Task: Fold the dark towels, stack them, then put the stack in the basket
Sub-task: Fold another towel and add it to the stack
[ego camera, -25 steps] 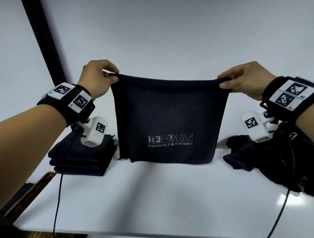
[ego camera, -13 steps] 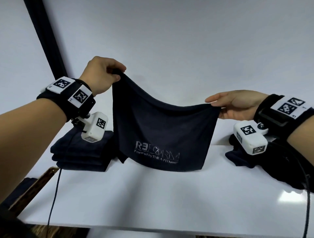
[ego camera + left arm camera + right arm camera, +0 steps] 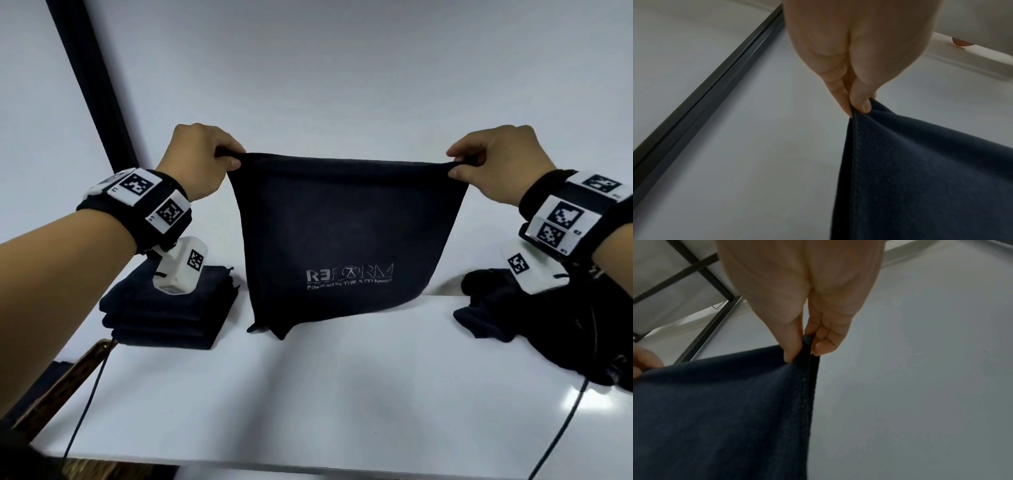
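Observation:
A dark navy towel (image 3: 346, 226) with white "REFORM" lettering hangs stretched in the air above the white table (image 3: 308, 394). My left hand (image 3: 205, 161) pinches its top left corner, and my right hand (image 3: 486, 157) pinches its top right corner. The towel's lower edge hangs near the tabletop. The left wrist view shows thumb and finger of the left hand (image 3: 857, 104) nipping the towel (image 3: 931, 170) corner. In the right wrist view the right hand (image 3: 803, 347) pinches the towel (image 3: 725, 410) along its hemmed edge. A stack of folded dark towels (image 3: 171, 308) sits on the table at the left.
A heap of unfolded dark towels (image 3: 534, 315) lies on the table at the right. A black post (image 3: 92, 82) rises at the back left against the pale wall. A brown wooden rim (image 3: 61, 383) shows beyond the table's left edge. Thin black cables (image 3: 89, 401) hang from both wrists.
My right hand, which had dropped low with the towel sagging, has risen level with the left. The towel's top edge is pulled straight and taut again.

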{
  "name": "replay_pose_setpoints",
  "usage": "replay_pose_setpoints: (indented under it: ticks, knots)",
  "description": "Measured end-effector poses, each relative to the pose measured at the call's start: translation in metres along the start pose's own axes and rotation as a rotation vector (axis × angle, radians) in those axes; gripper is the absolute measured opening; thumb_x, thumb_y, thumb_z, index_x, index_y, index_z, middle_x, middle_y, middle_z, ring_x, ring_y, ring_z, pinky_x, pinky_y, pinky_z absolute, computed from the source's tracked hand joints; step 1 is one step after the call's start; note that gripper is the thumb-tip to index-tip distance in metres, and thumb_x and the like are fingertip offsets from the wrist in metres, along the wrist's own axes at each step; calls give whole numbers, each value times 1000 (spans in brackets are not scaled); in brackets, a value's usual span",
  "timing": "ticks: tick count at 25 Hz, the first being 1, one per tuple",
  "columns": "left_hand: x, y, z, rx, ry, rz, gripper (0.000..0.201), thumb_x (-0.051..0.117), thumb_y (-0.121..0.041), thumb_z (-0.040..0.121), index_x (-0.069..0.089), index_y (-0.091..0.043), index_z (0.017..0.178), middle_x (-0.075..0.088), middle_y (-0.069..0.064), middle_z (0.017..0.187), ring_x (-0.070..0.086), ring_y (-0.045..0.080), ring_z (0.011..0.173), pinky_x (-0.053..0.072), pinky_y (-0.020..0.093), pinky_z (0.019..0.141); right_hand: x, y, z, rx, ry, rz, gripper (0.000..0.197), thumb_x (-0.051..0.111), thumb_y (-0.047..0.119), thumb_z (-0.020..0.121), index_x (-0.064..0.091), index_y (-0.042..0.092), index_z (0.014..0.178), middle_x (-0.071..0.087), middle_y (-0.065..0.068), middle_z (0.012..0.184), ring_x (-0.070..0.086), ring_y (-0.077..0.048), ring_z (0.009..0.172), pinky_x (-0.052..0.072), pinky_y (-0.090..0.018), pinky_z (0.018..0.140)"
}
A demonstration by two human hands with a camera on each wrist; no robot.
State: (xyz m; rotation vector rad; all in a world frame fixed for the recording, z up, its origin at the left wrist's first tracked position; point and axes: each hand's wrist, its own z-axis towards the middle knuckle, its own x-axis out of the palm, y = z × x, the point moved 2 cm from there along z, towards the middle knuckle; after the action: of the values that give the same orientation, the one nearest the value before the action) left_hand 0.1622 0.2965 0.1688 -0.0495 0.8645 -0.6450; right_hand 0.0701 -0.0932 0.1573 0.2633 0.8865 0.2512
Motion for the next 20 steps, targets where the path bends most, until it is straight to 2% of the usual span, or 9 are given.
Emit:
replay_pose_setpoints:
  ticks: [3,5,7,9,11,13,15,17,20]
  knots:
    - [1,-6,0,-32,12,-67,24,62,-6,90,72,-18,108,68,4,93,55,15,79,39,16,71,-4,-1,3,20,18,-86,27,74,22,82,70,18,109,67,-2,94,58,-25,105,33,-22,92]
    - [1,-8,2,-23,40,-80,28,58,-4,91,71,-20,110,67,2,95,57,15,84,40,17,74,-7,-3,2,20,48,-143,28,74,22,83,70,16,110,71,-7,101,58,-27,111,31,-24,95]
    - [2,-11,5,18,93,-54,33,53,0,93,70,-19,114,68,4,102,60,18,93,41,21,83,-9,-2,1,4,78,-189,26,72,22,84,71,14,108,71,-9,101,58,-28,110,34,-28,97]
    - [2,-15,7,76,119,-17,36,48,4,94,69,-15,117,69,8,109,61,24,103,41,23,89,-14,2,2,-9,106,-232,17,70,23,85,73,14,99,71,-9,93,57,-28,105,39,-31,91]
    - [1,-17,10,132,98,15,37,45,6,94,69,-12,116,70,11,109,61,29,105,43,27,90,-21,5,4,-5,125,-252,11,70,27,85,72,18,91,67,-6,86,55,-26,99,43,-33,84]
    - [-4,-16,11,139,60,65,35,45,1,95,68,-15,116,69,10,106,60,31,102,45,33,87,-29,4,5,7,137,-232,12,71,32,83,66,21,84,63,-2,86,55,-25,93,41,-32,79]
    - [-6,-10,11,87,63,106,28,45,-5,96,65,-16,113,67,8,102,57,30,98,43,35,83,-31,-2,4,33,180,-119,14,74,32,81,65,21,80,67,0,86,60,-24,89,45,-33,80]
    - [-5,-4,6,32,87,69,21,45,-8,98,63,-12,108,64,6,98,54,24,91,39,30,78,-29,-8,-2,62,231,73,13,76,24,81,66,16,81,71,-5,82,67,-26,81,53,-36,79]
    - [-7,1,-1,-50,48,-238,19,43,-7,100,61,-12,98,61,4,85,59,20,77,47,17,66,-31,-11,-11,92,224,416,8,73,8,82,65,7,83,71,-8,75,68,-26,72,60,-27,70]
